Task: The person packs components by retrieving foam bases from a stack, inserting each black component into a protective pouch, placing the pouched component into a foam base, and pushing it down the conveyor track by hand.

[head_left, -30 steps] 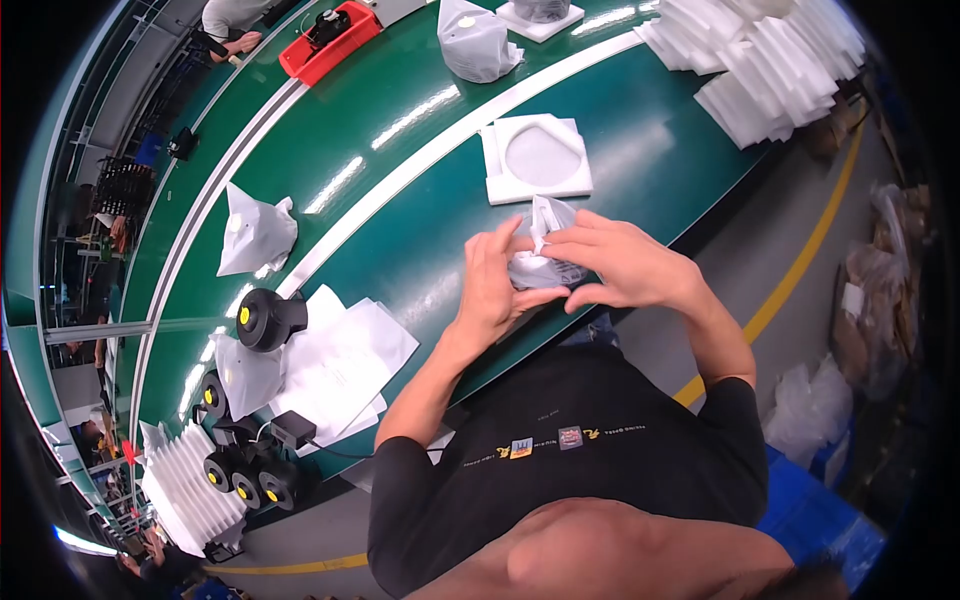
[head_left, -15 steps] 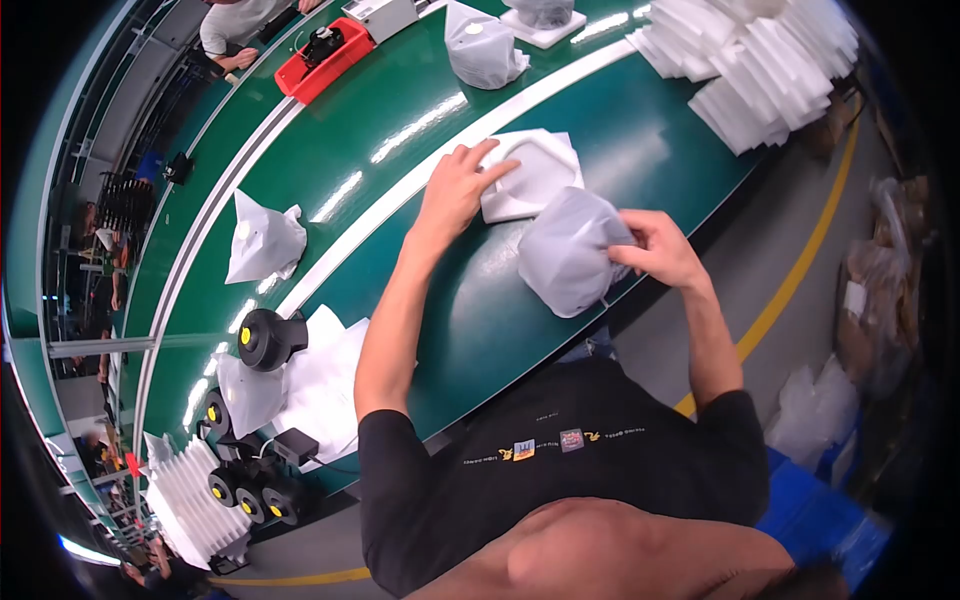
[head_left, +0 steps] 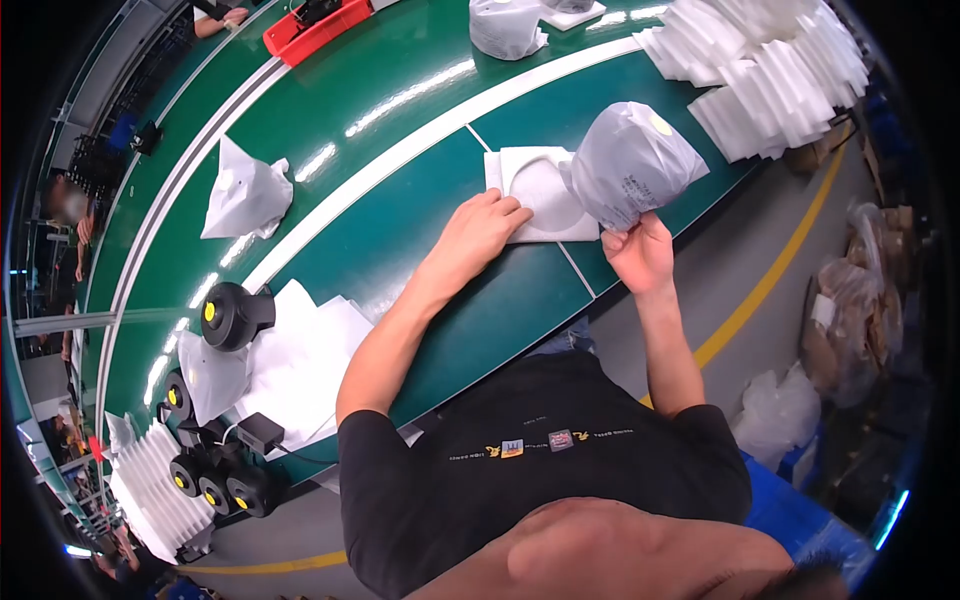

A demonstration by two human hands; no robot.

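Observation:
A white foam tray (head_left: 538, 207) with a rounded recess lies on the green table in front of me. My left hand (head_left: 487, 222) is at its left side, fingers curled onto the edge. My right hand (head_left: 642, 252) grips the lower end of a bagged item (head_left: 635, 170), wrapped in translucent white plastic with printing and a yellow spot showing through. The bag is tilted and overlaps the tray's right side; whether it touches the foam I cannot tell. What is inside the bag is hidden.
White foam pieces (head_left: 765, 85) are piled at the back right. Bagged items (head_left: 248, 190) stand on the green conveyor. At left are black round devices (head_left: 228, 315), white sheets (head_left: 305, 355) and stacked foam (head_left: 158, 490). A red bin (head_left: 315, 30) sits far back, near another person's hand (head_left: 228, 20).
My right hand has lifted and turned the bagged item, moving it up and right to the tray's right side. My left hand has shifted down along the tray's left edge. The view has shifted slightly.

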